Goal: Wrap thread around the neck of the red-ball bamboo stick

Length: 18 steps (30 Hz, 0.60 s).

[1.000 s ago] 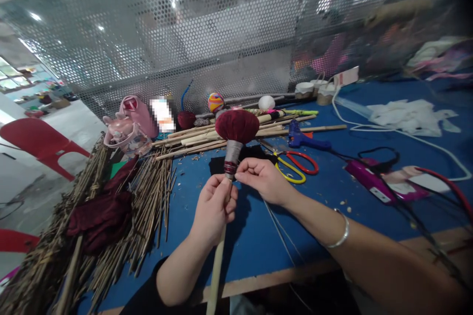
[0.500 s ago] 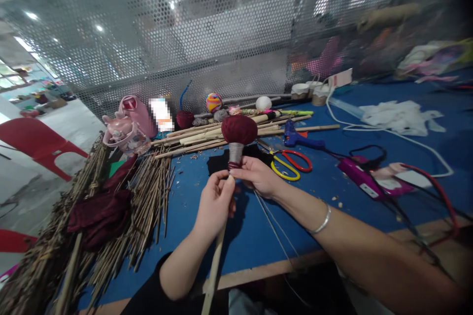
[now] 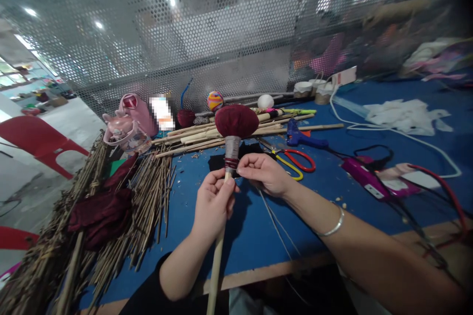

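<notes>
My left hand [image 3: 214,204] is closed around a pale bamboo stick [image 3: 215,270] held upright over the blue table [image 3: 325,197]. The stick ends in a dark red cloth ball [image 3: 237,121] with a neck wrapped in grey and red thread [image 3: 231,153]. My right hand [image 3: 264,172] pinches at the base of that wrapped neck, fingers pressed together. A thin thread [image 3: 275,224] trails from under the right hand down toward the table's front edge.
A heap of thin sticks with dark red cloth [image 3: 103,211] fills the left. Behind lie bamboo sticks [image 3: 207,135], scissors [image 3: 293,160], a blue glue gun [image 3: 301,138], a pink tool [image 3: 364,177], cables, white cloth [image 3: 404,113] and a perforated metal screen [image 3: 221,39].
The stick with its red ball dipped and drew away, then rose back. Both hands kept their hold at the wrapped neck, shifting only slightly.
</notes>
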{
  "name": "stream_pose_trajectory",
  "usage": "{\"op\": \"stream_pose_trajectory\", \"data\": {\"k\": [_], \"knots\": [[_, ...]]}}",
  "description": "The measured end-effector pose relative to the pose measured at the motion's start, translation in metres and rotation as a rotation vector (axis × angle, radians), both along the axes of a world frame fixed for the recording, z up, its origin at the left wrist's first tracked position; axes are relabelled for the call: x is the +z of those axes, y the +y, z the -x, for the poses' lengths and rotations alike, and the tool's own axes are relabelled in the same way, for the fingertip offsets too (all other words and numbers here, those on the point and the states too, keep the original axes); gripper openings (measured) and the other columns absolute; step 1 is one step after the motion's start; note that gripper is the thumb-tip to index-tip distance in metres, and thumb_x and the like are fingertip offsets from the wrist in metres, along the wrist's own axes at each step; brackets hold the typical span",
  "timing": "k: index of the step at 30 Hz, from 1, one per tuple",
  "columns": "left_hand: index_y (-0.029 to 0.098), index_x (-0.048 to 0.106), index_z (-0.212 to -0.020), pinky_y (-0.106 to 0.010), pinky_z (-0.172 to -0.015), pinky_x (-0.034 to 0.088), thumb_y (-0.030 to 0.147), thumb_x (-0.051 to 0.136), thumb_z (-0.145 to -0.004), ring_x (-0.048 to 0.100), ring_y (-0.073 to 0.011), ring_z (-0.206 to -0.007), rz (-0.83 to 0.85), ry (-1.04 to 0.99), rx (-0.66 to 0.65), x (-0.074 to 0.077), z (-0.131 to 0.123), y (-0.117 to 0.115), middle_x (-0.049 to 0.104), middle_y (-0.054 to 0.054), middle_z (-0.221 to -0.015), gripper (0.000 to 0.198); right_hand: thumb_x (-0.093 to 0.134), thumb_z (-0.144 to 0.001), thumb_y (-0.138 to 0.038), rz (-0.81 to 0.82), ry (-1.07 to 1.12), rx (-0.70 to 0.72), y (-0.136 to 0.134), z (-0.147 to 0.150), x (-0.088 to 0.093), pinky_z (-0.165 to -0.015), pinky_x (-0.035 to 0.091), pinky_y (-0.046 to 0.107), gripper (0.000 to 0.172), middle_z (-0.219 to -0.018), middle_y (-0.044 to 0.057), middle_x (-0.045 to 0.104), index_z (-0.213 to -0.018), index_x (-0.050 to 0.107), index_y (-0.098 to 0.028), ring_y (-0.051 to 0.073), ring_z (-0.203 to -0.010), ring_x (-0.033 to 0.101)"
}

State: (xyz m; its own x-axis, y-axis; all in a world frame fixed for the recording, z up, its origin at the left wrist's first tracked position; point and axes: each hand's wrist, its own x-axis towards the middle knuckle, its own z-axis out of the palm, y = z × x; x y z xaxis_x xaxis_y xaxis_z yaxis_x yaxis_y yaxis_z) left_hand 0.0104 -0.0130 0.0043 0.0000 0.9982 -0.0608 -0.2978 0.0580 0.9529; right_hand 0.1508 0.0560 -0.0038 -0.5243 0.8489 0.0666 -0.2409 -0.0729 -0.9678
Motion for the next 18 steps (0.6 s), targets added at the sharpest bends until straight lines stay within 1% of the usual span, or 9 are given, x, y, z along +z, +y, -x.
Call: {"op": "stream_pose_trajectory", "data": {"k": [3, 5, 8, 10, 11, 13, 15, 16, 18], "knots": [[0.018, 0.045, -0.096, -0.013, -0.027, 0.026, 0.038, 0.06, -0.075, 0.034, -0.0014, -0.032, 0.007, -0.03, -0.007, 0.001, -0.001, -0.001, 0.056, 0.004, -0.063, 0.033, 0.069, -0.067, -0.034, 0.03, 0.02, 0.008, -0.001, 0.002, 0.001, -0.034, 0.011, 0.017, 0.027, -0.041, -0.009, 0.036, -0.068, 0.051, -0.014, 0.001, -0.033, 0.022], [0.018, 0.046, -0.095, -0.013, -0.027, 0.026, 0.039, 0.059, -0.075, 0.034, -0.0013, -0.032, 0.006, -0.048, -0.02, 0.001, -0.001, -0.001, 0.057, 0.004, -0.064, 0.032, 0.069, -0.067, -0.034, 0.054, 0.049, 0.021, -0.001, 0.004, 0.002, -0.032, 0.011, 0.016, 0.028, -0.042, -0.01, 0.038, -0.068, 0.048, -0.015, 0.001, -0.032, 0.021], [0.017, 0.048, -0.091, -0.014, -0.028, 0.026, 0.039, 0.059, -0.075, 0.035, -0.0012, -0.031, -0.005, -0.072, -0.047, 0.0, -0.002, 0.0, 0.058, 0.003, -0.065, 0.03, 0.069, -0.067, -0.032, 0.087, 0.087, 0.087, 0.0, 0.004, 0.002, -0.03, 0.011, 0.016, 0.03, -0.047, -0.01, 0.044, -0.083, 0.049, -0.016, 0.001, -0.03, 0.021], [0.016, 0.049, -0.09, -0.015, -0.029, 0.027, 0.041, 0.057, -0.076, 0.038, -0.0022, -0.03, 0.015, -0.075, -0.089, -0.002, -0.001, 0.002, 0.059, 0.002, -0.065, 0.03, 0.068, -0.069, -0.032, 0.093, 0.087, 0.131, 0.0, 0.005, 0.0, -0.03, 0.011, 0.017, 0.033, -0.049, -0.009, 0.046, -0.091, 0.05, -0.016, 0.001, -0.03, 0.023], [0.016, 0.049, -0.089, -0.016, -0.029, 0.027, 0.043, 0.055, -0.076, 0.04, -0.0031, -0.03, 0.036, -0.069, -0.118, -0.004, -0.001, 0.003, 0.06, 0.001, -0.066, 0.03, 0.068, -0.069, -0.032, 0.086, 0.085, 0.128, 0.0, 0.006, 0.0, -0.031, 0.013, 0.017, 0.032, -0.051, -0.008, 0.048, -0.09, 0.051, -0.015, 0.001, -0.031, 0.026], [0.015, 0.05, -0.09, -0.017, -0.029, 0.027, 0.046, 0.05, -0.078, 0.041, -0.0046, -0.03, 0.09, -0.049, -0.177, -0.006, -0.002, 0.005, 0.061, -0.001, -0.064, 0.033, 0.069, -0.067, -0.031, 0.063, 0.079, 0.069, -0.001, 0.008, 0.0, -0.034, 0.02, 0.016, 0.028, -0.055, -0.004, 0.052, -0.081, 0.052, -0.013, 0.002, -0.037, 0.036], [0.014, 0.052, -0.09, -0.016, -0.028, 0.025, 0.046, 0.046, -0.08, 0.038, -0.0046, -0.029, 0.145, -0.04, -0.201, -0.008, -0.001, 0.007, 0.06, -0.001, -0.058, 0.035, 0.07, -0.065, -0.03, 0.051, 0.058, 0.007, -0.002, 0.01, 0.0, -0.037, 0.024, 0.016, 0.027, -0.057, -0.003, 0.054, -0.074, 0.051, -0.013, 0.004, -0.042, 0.042], [0.013, 0.053, -0.09, -0.016, -0.028, 0.023, 0.044, 0.045, -0.08, 0.035, -0.0044, -0.029, 0.168, -0.048, -0.203, -0.008, -0.001, 0.008, 0.058, 0.0, -0.055, 0.033, 0.07, -0.065, -0.03, 0.052, 0.041, -0.011, -0.002, 0.01, 0.001, -0.037, 0.024, 0.016, 0.027, -0.056, -0.002, 0.054, -0.073, 0.051, -0.013, 0.003, -0.041, 0.042], [0.013, 0.054, -0.091, -0.015, -0.03, 0.023, 0.037, 0.045, -0.079, 0.033, -0.0043, -0.031, 0.202, -0.096, -0.2, -0.007, 0.001, 0.009, 0.055, 0.001, -0.053, 0.028, 0.069, -0.066, -0.032, 0.056, 0.007, -0.031, -0.001, 0.01, 0.0, -0.034, 0.018, 0.017, 0.027, -0.054, -0.003, 0.054, -0.073, 0.051, -0.013, 0.002, -0.035, 0.034]]}}
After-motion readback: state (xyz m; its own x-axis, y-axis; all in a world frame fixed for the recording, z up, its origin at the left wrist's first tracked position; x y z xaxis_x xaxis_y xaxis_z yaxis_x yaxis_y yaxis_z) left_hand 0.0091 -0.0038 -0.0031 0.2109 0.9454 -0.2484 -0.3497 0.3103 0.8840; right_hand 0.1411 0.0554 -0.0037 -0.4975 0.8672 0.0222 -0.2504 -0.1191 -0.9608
